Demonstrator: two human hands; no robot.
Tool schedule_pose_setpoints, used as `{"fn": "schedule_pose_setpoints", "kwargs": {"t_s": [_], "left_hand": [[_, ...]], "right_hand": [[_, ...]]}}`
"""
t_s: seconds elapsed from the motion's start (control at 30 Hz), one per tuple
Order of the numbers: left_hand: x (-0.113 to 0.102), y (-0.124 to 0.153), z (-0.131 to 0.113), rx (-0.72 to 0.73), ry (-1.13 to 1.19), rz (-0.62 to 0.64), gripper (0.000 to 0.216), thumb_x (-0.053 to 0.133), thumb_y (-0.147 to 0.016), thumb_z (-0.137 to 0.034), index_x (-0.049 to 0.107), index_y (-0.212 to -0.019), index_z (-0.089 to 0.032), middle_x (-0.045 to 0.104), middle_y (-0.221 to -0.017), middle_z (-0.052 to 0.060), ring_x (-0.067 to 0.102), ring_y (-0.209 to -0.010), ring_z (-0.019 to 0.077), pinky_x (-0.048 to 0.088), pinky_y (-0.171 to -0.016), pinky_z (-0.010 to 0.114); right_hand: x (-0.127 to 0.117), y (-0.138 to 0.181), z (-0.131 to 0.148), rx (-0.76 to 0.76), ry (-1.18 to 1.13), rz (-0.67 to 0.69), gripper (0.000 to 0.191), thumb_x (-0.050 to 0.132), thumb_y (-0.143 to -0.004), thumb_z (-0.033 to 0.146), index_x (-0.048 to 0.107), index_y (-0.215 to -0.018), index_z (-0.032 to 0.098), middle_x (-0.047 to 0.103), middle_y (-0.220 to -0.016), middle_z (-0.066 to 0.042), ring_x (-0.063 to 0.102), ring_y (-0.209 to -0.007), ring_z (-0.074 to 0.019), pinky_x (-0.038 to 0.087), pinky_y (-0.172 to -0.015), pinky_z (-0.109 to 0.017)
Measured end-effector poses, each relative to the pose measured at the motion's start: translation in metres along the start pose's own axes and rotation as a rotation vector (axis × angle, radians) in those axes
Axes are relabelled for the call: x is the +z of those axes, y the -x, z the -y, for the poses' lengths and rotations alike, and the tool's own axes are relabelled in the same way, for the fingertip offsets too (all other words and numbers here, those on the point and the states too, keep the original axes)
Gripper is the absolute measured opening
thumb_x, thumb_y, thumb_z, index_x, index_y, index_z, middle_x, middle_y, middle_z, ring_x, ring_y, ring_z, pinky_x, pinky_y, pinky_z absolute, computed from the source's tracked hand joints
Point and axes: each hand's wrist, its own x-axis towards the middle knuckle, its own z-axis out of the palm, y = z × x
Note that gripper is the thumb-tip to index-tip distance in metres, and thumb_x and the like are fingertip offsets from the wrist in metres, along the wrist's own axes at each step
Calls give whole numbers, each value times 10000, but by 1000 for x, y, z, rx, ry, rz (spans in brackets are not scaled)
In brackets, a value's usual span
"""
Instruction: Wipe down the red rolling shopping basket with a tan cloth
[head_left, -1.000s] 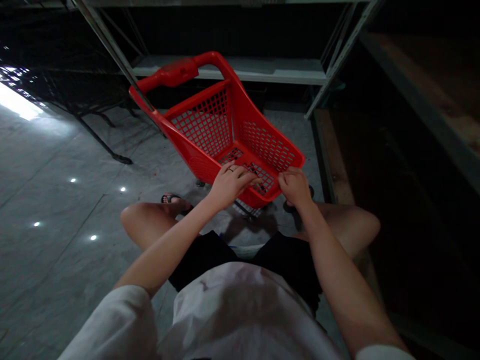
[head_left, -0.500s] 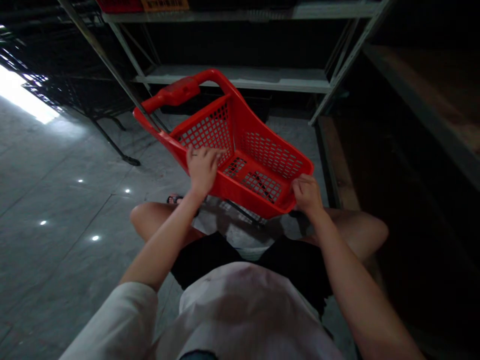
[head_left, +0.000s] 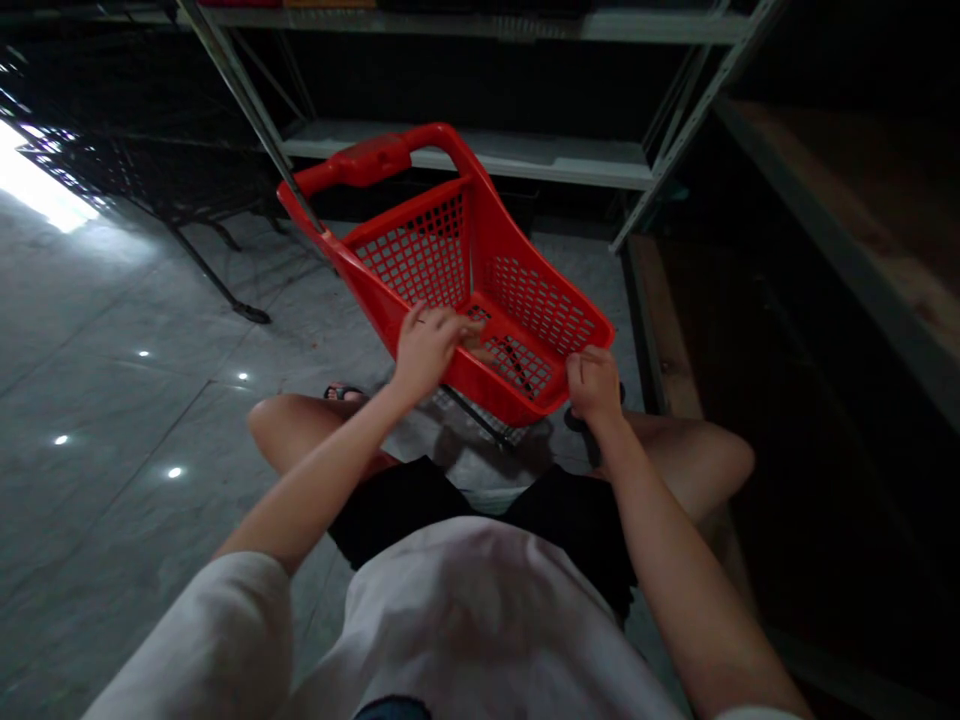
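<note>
A red plastic shopping cart [head_left: 491, 395] with lattice walls stands at an angle in front of my knees. Its handle points to the far left and its narrow end to the right. My right hand [head_left: 595, 385] is closed around the rim at that narrow end. My left hand [head_left: 429, 348] lies over the near side rim, fingers stretched out and reaching into the basket, somewhat smeared by motion. I cannot make out anything held in the left fingers.
A white metal shelf rack [head_left: 585, 170] stands behind the cart. To the right is a dark wooden ledge [head_left: 847, 220] with a plank [head_left: 664, 330] near the floor. A dark metal stand [head_left: 202, 265] is at left on the grey tiled floor [head_left: 97, 530].
My left hand has slid along the near rim toward the right, its fingers now reaching further inside. My right hand still grips the narrow end. The cart has shifted slightly within the view.
</note>
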Motion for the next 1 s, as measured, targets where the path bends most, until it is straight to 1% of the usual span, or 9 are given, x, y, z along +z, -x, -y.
{"fn": "schedule_pose_setpoints", "kwargs": {"t_s": [0.13, 0.23, 0.33, 0.53, 0.63, 0.7, 0.77, 0.9, 1.0], "left_hand": [[-26, -49, 89, -137, -57, -39, 365, 381, -1120, -437, 675, -1094, -222, 694, -1186, 33, 586, -1175, 230, 309, -1250, 569], [-17, -63, 93, -247, -70, -105, 552, 256, -1139, -505, 689, -1069, -169, 692, -1167, 68, 559, -1152, 195, 255, -1243, 556], [6, -46, 45, -230, -16, -127, 514, 281, -1149, -414, 734, -1105, -175, 720, -1131, 82, 587, -1115, 186, 266, -1249, 526], [30, 26, -99, -103, 102, -103, 233, 517, -1062, -260, 741, -1124, -269, 717, -1140, 45, 632, -1143, 229, 383, -1259, 498], [25, 42, -124, 56, 101, -18, 226, 575, -1018, -219, 725, -1177, -277, 720, -1174, 48, 644, -1167, 240, 424, -1240, 472], [18, 43, -108, 158, 66, 40, 248, 572, -1014, -206, 716, -1204, -275, 724, -1200, 46, 670, -1124, 233, 442, -1230, 457], [9, 38, -69, 163, 24, 53, 252, 561, -1013, -189, 711, -1201, -265, 727, -1203, 48, 683, -1089, 231, 432, -1240, 471], [-22, 15, 46, 17, -51, -15, 238, 513, -1031, -201, 693, -1187, -209, 709, -1241, 93, 645, -1187, 289, 408, -1229, 582], [-52, -9, 128, -34, -75, -75, 279, 503, -1063, -402, 694, -1185, -239, 698, -1249, 69, 619, -1226, 299, 386, -1228, 617]], "right_hand": [[7, 0, 13, 14, -19, -45, 487, 331, -1025, 220, 607, -623, 224, 603, -667, -85, 546, -738, -230, 407, -800, -386], [12, -5, 25, 40, -10, -63, 488, 322, -1017, 209, 642, -649, 212, 625, -697, -104, 561, -751, -235, 407, -798, -385], [16, -13, 32, 61, 0, -92, 494, 321, -1012, 210, 664, -656, 198, 643, -704, -115, 569, -747, -237, 417, -805, -386], [23, -24, 32, 56, 6, -100, 473, 350, -1009, 229, 676, -671, 179, 639, -690, -108, 548, -736, -221, 412, -792, -370], [21, -21, 29, -19, -25, -100, 461, 343, -1010, 215, 621, -643, 205, 614, -664, -86, 522, -738, -212, 392, -781, -359], [18, -17, 28, -119, -54, -68, 433, 357, -1004, 217, 583, -635, 217, 592, -644, -62, 502, -734, -205, 373, -779, -353], [14, -12, 29, -232, -84, -36, 409, 372, -1003, 226, 557, -638, 222, 573, -631, -42, 482, -727, -198, 351, -776, -353], [13, -5, 28, -357, -146, -86, 408, 372, -1017, 224, 528, -639, 221, 541, -617, -25, 442, -698, -191, 316, -754, -360], [16, -10, 22, -373, -178, -115, 425, 357, -1028, 228, 525, -637, 222, 534, -621, -25, 444, -692, -189, 326, -753, -354]]}}
